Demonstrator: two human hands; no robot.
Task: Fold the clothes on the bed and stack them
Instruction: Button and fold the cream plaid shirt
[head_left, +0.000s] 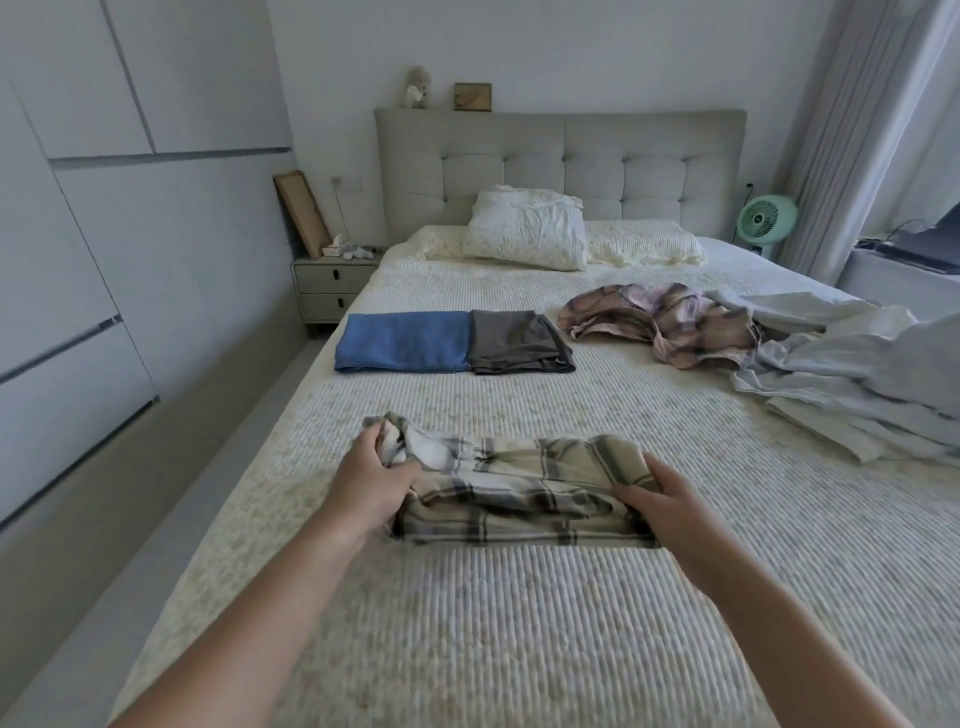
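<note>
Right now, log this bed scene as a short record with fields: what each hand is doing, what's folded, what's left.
left hand: left hand grips the left end of the beige plaid garment
right hand: right hand holds its right end
folded: blue garment and grey garment, side by side, touching, not stacked
unfolded: pink plaid garment; pale grey garment at the right
surface: bed, ribbed cream cover
</note>
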